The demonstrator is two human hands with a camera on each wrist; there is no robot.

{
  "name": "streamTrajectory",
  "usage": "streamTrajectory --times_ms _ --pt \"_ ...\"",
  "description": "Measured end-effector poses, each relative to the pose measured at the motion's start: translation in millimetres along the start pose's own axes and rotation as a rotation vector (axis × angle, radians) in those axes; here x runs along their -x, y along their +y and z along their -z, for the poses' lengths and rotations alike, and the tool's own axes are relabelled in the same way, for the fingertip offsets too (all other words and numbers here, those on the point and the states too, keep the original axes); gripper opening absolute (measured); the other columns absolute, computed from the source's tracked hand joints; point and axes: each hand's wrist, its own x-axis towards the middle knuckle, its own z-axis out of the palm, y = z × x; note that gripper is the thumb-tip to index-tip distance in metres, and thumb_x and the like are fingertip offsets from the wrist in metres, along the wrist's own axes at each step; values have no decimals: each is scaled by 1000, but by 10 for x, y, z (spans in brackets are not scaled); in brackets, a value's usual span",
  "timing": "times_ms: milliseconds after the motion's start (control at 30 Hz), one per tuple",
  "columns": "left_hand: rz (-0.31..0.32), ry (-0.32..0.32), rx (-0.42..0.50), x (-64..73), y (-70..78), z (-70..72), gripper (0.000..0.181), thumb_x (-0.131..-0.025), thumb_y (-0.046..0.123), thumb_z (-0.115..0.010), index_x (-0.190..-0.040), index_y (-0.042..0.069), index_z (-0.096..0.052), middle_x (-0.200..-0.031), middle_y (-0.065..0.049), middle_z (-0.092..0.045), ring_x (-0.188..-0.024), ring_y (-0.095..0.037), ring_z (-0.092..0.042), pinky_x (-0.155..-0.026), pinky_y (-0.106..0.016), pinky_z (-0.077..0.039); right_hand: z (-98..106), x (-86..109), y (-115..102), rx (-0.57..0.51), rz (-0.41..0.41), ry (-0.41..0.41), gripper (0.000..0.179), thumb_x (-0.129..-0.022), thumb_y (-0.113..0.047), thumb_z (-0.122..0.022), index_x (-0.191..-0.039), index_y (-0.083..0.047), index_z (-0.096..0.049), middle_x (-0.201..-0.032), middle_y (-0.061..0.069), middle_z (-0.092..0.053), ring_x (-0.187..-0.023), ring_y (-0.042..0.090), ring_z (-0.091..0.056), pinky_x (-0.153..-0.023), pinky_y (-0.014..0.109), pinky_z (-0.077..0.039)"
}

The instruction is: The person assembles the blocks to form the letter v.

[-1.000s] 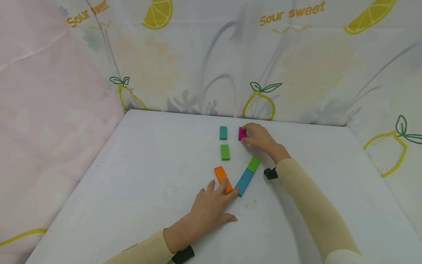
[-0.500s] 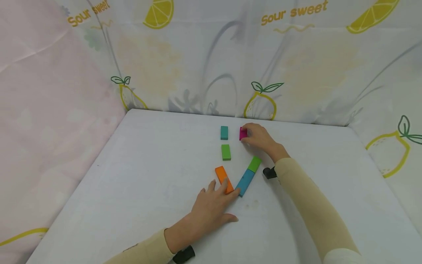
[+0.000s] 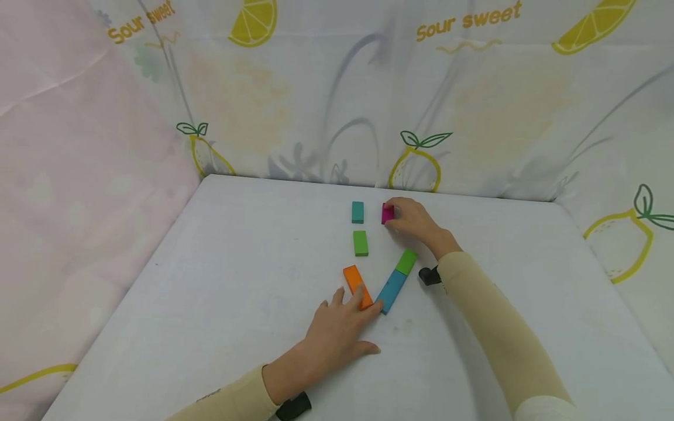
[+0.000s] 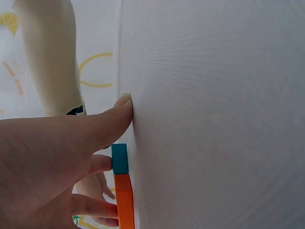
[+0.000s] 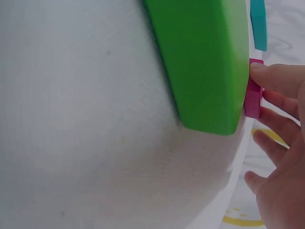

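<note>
Head view: your right hand pinches the magenta block, right of the teal block, long axes roughly parallel, pointing away from you. Your left hand, farther off, spreads its fingers, touching orange block and blue block.

Blocks on table, cloth behind

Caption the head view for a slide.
Right hand pinches magenta block; left hand touches orange block and blue block.
</note>
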Motion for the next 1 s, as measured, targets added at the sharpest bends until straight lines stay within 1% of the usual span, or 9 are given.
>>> streamTrajectory --times_ms 267,567,800,1000 --pt "-6 11 -2 3 2 -4 75 -79 69 -68 -144 37 -49 -149 -9 -49 -124 -41 -55 -81 -51 -58 12 9 -2 6 -5 -8 44 -93 -20 -65 -133 -7 -56 -138 14 -56 -128 32 -48 -113 50 -39" --pt "-4 7 -1 -4 1 -7 75 -79 69 -67 -145 37 -48 -149 -10 -48 -125 -42 -54 -82 -52 -57 70 -1 26 10 -7 -6 44 -93 -22 -65 -133 -8 -55 -136 13 -57 -125 31 -48 -112 49 -40" --pt "-6 26 -12 -6 -3 -11 76 -79 70 -67 -144 37 -49 -148 -10 -50 -124 -42 -55 -81 -52 -57 122 17 18 14 3 13 44 -92 -23 -66 -133 -8 -56 -135 12 -57 -125 30 -48 -112 50 -39" --pt "-7 27 -13 -3 -1 -5 75 -79 70 -67 -144 36 -50 -147 -10 -50 -123 -41 -55 -81 -51 -58 146 40 11 4 11 26 45 -92 -23 -66 -133 -8 -56 -134 13 -58 -124 31 -48 -112 50 -39"
